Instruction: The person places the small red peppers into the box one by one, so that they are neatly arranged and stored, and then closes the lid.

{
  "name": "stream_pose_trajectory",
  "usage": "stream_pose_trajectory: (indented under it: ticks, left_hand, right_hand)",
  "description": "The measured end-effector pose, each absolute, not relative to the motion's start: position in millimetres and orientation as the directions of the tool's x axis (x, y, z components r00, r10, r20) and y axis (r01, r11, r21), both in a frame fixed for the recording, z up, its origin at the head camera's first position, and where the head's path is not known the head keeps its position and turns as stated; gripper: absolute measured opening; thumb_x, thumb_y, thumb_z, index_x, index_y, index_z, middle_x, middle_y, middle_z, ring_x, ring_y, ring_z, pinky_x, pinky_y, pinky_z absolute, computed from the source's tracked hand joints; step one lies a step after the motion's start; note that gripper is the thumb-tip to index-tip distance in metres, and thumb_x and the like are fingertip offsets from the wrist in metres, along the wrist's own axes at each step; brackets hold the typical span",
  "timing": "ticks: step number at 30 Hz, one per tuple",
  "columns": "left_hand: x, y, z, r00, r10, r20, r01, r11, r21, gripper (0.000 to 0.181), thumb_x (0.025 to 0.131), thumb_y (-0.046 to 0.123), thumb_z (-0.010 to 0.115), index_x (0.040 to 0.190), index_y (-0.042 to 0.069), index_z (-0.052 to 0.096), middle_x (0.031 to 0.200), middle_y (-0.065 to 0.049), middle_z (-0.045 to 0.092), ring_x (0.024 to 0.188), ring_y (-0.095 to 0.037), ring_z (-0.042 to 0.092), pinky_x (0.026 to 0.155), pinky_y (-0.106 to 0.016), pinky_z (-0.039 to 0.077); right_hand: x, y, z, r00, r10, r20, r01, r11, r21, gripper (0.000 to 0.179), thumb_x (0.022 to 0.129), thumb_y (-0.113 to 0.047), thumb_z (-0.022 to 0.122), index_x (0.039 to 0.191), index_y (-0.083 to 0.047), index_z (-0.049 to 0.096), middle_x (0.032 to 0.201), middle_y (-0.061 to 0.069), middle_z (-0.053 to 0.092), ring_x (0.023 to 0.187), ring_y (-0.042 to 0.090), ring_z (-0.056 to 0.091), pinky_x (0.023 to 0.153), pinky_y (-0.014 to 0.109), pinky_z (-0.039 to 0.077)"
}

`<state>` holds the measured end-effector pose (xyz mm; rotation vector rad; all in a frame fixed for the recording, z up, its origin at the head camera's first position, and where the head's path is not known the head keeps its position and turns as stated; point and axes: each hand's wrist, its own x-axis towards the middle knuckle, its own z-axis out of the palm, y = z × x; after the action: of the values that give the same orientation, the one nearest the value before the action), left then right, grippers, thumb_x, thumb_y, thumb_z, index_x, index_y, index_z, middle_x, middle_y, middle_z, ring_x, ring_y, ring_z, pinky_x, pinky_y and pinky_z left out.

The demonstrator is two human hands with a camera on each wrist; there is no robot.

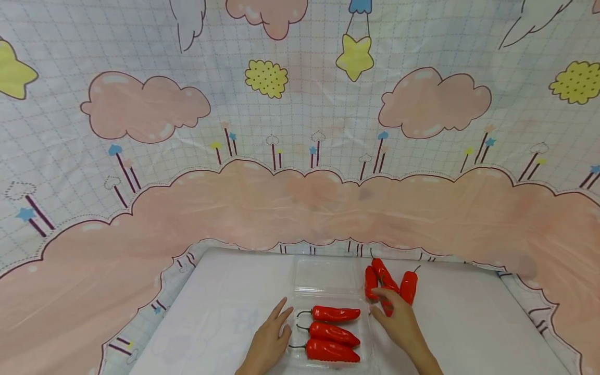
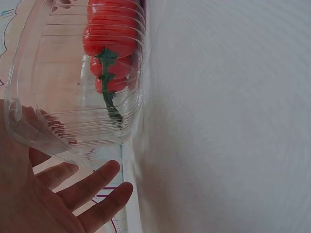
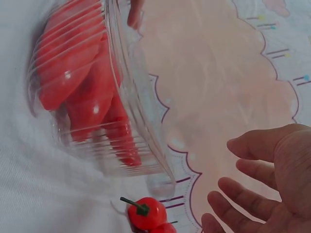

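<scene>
A clear plastic clamshell box [image 1: 367, 338] lies with its lid [image 1: 328, 276] folded back on the far side. Inside are three red chili peppers [image 1: 332, 350] side by side, their stems toward the left. At the box's left side is my left hand [image 1: 268, 338]; the left wrist view shows its fingers spread by the box corner, the thumb partly hidden behind the clear wall. My right hand [image 1: 398, 320] hovers beside the right side, its fingers loosely bent and holding nothing in the right wrist view. Several loose red chili peppers [image 1: 409, 287] lie just beyond it, partly covered by the hand.
A white table top [image 1: 215, 297] carries everything. Behind and around it hangs a patterned cloth [image 1: 300, 208] with clouds and stars. The raised box walls [image 2: 73, 131] stand between the hands.
</scene>
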<state>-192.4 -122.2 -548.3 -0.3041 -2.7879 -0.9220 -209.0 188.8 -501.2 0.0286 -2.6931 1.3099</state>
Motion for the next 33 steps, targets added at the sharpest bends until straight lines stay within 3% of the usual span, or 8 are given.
stream_pose_trajectory:
  ticks: [8,14,33]
  left_hand:
    - [-193,-123,-549,-0.959,0.135,0.250,0.257,0.787,0.561,0.039,0.093,0.012,0.057,0.131,0.008,0.062,0.152,-0.006,0.047,0.117,-0.029,0.064,0.093,-0.050,0.054]
    - [-193,-123,-549,-0.960,0.135,0.245,0.255,0.783,0.568,0.039,0.093,0.012,0.057,0.132,0.008,0.062,0.152,-0.006,0.046,0.115,-0.028,0.065,0.093,-0.050,0.054]
    - [-193,-122,-549,-0.962,0.129,0.239,0.247,0.782,0.573,0.039,0.093,0.012,0.057,0.132,0.008,0.062,0.153,-0.006,0.046,0.119,-0.030,0.063,0.094,-0.051,0.053]
  right_hand:
    - [-211,197,-507,-0.982,0.055,0.179,-0.106,0.622,-0.776,0.041,0.088,-0.013,0.071,0.128,-0.009,0.062,0.127,0.013,0.064,0.113,0.034,0.061,0.092,0.051,0.055]
    - [-213,202,-510,-0.989,0.084,0.125,-0.043,0.637,-0.770,0.044,0.088,-0.014,0.070,0.130,-0.009,0.059,0.131,0.016,0.060,0.114,0.034,0.059,0.091,0.051,0.056]
    - [-222,214,-523,-0.986,0.154,0.066,0.049,0.644,-0.763,0.050,0.090,-0.017,0.067,0.136,-0.005,0.053,0.138,0.025,0.052,0.123,0.042,0.052,0.101,0.062,0.045]
